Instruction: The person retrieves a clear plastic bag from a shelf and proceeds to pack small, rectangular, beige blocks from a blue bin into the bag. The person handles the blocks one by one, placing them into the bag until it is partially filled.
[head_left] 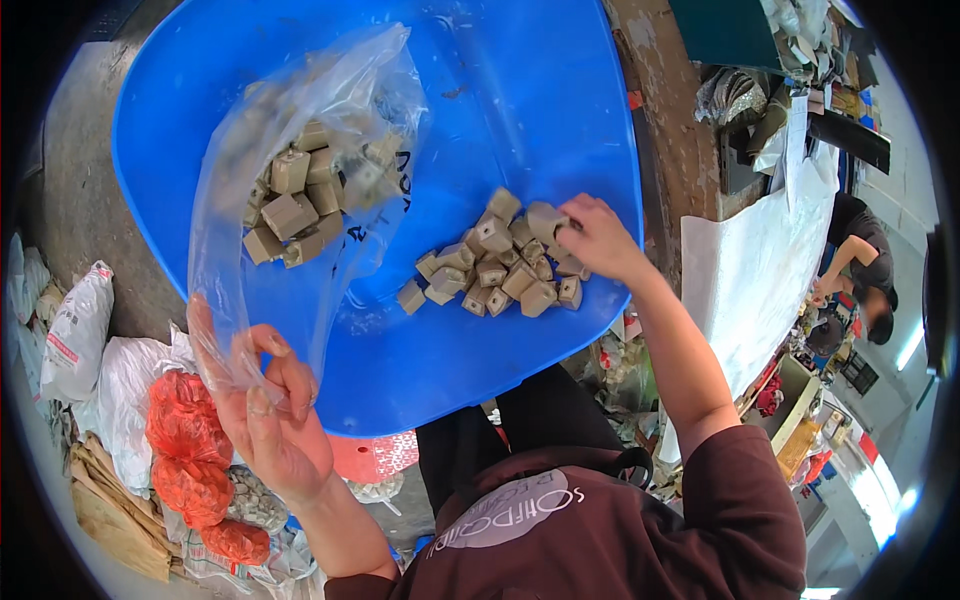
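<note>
A large blue plastic tub (520, 110) lies in front of me. At its left, a clear plastic bag (232, 225) leans open, with many beige-grey blocks (290, 214) inside and dark marks on its side. My left hand (275, 415) grips the bag's near edge, its fingers curled at the film. On the tub floor to the right, a loose heap of similar small blocks (492, 262) is spread, some with a small hole in one face. My right hand (603, 238) reaches over the heap's right side, its fingers closed on a block (546, 222) that is slightly blurred.
White sacks (135, 385) and knotted red bags (190, 425) stand on the floor at the left. A worn wooden surface (665, 110) and a white sheet (745, 275) lie right of the tub. Farther right, another person (862, 255) bends over cluttered benches.
</note>
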